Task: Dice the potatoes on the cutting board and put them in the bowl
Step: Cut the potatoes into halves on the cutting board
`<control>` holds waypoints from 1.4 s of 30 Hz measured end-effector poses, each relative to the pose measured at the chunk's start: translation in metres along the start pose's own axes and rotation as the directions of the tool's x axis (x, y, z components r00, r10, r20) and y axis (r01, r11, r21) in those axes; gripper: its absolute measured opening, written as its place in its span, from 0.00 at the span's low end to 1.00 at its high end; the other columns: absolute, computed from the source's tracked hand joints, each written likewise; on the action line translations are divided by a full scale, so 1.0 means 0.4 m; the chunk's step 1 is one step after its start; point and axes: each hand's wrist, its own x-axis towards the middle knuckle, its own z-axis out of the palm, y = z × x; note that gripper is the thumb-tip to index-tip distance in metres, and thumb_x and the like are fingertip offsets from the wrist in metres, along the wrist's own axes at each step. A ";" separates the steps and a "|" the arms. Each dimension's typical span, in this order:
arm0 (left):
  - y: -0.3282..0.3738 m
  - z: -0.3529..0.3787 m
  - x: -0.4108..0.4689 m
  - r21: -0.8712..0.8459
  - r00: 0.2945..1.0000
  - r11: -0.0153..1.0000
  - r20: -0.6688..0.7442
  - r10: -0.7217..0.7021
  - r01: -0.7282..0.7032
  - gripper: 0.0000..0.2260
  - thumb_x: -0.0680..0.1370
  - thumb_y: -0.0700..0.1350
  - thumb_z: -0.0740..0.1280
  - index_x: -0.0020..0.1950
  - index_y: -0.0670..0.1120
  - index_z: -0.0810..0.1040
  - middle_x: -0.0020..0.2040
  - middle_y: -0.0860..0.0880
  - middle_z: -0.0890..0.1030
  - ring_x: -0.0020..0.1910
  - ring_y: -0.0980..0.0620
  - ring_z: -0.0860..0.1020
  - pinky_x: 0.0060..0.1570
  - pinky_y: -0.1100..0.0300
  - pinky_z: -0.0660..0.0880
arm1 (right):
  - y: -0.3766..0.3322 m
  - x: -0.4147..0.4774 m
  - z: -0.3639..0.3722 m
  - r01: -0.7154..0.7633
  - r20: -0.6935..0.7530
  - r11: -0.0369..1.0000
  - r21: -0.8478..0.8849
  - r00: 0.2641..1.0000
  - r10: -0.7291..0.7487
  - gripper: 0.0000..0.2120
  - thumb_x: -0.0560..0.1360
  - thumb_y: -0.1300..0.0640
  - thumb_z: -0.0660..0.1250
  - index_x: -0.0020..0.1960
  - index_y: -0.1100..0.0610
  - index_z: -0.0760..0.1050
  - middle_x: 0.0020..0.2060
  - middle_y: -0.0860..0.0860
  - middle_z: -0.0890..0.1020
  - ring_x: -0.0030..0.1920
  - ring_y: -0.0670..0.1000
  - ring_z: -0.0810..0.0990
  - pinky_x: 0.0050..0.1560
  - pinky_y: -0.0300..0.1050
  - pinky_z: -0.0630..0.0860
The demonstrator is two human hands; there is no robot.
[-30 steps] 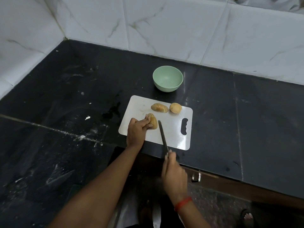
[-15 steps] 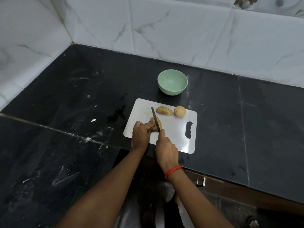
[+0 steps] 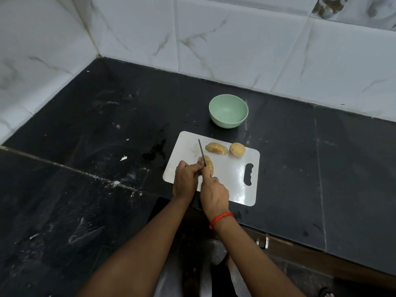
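Note:
A white cutting board (image 3: 231, 176) lies on the black counter. My left hand (image 3: 186, 179) holds a potato piece (image 3: 210, 165) down at the board's left part. My right hand (image 3: 214, 195) grips a knife (image 3: 201, 152) by its handle, and the blade lies lengthwise across that piece with its tip pointing away from me. Behind it lie another potato piece (image 3: 216, 148) and a whole round potato (image 3: 237, 149). A pale green bowl (image 3: 228, 110) stands beyond the board with nothing in it.
The black stone counter (image 3: 107, 136) runs into a corner of white marble-look wall tiles (image 3: 235, 39) at the back and left. White specks and smears mark the counter left of the board. The counter's front edge and a drawer handle (image 3: 262, 241) lie just below the board.
My right hand has brought the knife forward from the board's front edge, and the blade now lies over the potato piece under my left hand. The camera has tilted slightly.

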 end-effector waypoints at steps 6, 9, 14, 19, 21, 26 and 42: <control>0.001 0.000 0.000 0.049 1.000 0.999 0.008 0.015 -0.015 0.15 0.83 0.59 0.61 0.51 0.54 0.85 0.41 0.52 0.69 0.39 0.58 0.71 0.35 0.72 0.64 | -0.004 0.001 -0.006 -0.011 0.020 0.999 -0.045 1.000 0.012 0.19 0.83 0.62 0.51 0.73 0.52 0.59 0.48 0.58 0.79 0.44 0.60 0.82 0.36 0.48 0.68; -0.001 0.001 0.001 0.064 1.000 0.998 0.007 0.016 -0.016 0.15 0.84 0.58 0.61 0.50 0.53 0.85 0.41 0.52 0.69 0.39 0.57 0.72 0.35 0.67 0.69 | -0.006 0.001 -0.009 -0.008 0.023 0.999 -0.042 1.000 0.009 0.19 0.83 0.62 0.51 0.73 0.52 0.59 0.48 0.58 0.80 0.44 0.60 0.82 0.36 0.48 0.68; 0.001 0.003 0.002 0.031 0.999 0.998 0.018 -0.050 0.049 0.15 0.83 0.59 0.61 0.50 0.54 0.85 0.42 0.52 0.70 0.40 0.59 0.72 0.33 0.72 0.63 | 0.000 0.002 -0.009 -0.002 0.037 0.998 -0.056 0.999 0.004 0.18 0.83 0.61 0.50 0.72 0.52 0.59 0.48 0.57 0.80 0.45 0.60 0.82 0.37 0.48 0.67; -0.015 -0.013 0.009 0.002 0.998 0.999 0.059 0.036 -0.037 0.09 0.82 0.52 0.67 0.55 0.54 0.86 0.38 0.53 0.71 0.37 0.60 0.72 0.38 0.74 0.67 | 0.018 0.008 0.004 -0.010 0.035 0.999 -0.048 0.999 0.011 0.24 0.83 0.62 0.50 0.77 0.50 0.53 0.47 0.57 0.81 0.45 0.60 0.82 0.38 0.48 0.68; -0.020 -0.020 0.015 -0.047 0.998 0.999 0.062 0.030 -0.027 0.07 0.80 0.48 0.70 0.56 0.54 0.86 0.38 0.51 0.75 0.38 0.59 0.76 0.41 0.69 0.73 | 0.023 0.011 0.008 -0.011 0.022 0.999 -0.050 1.000 0.012 0.26 0.82 0.62 0.50 0.78 0.50 0.50 0.47 0.58 0.81 0.44 0.61 0.82 0.37 0.48 0.69; -0.002 -0.012 0.009 -0.036 0.999 0.999 0.034 0.007 -0.006 0.09 0.81 0.53 0.68 0.53 0.53 0.87 0.39 0.54 0.72 0.37 0.61 0.73 0.42 0.67 0.71 | 0.020 0.004 0.001 -0.004 0.017 0.999 -0.050 1.000 0.005 0.26 0.82 0.63 0.50 0.78 0.50 0.50 0.46 0.58 0.80 0.44 0.61 0.82 0.37 0.48 0.68; 0.009 0.007 0.002 0.070 1.000 0.998 0.020 -0.002 0.000 0.13 0.81 0.58 0.66 0.51 0.54 0.87 0.41 0.47 0.75 0.41 0.48 0.76 0.42 0.58 0.73 | 0.063 -0.016 0.019 0.011 -0.001 0.998 -0.069 1.000 -0.011 0.27 0.82 0.63 0.52 0.78 0.50 0.51 0.42 0.56 0.80 0.39 0.60 0.81 0.34 0.48 0.67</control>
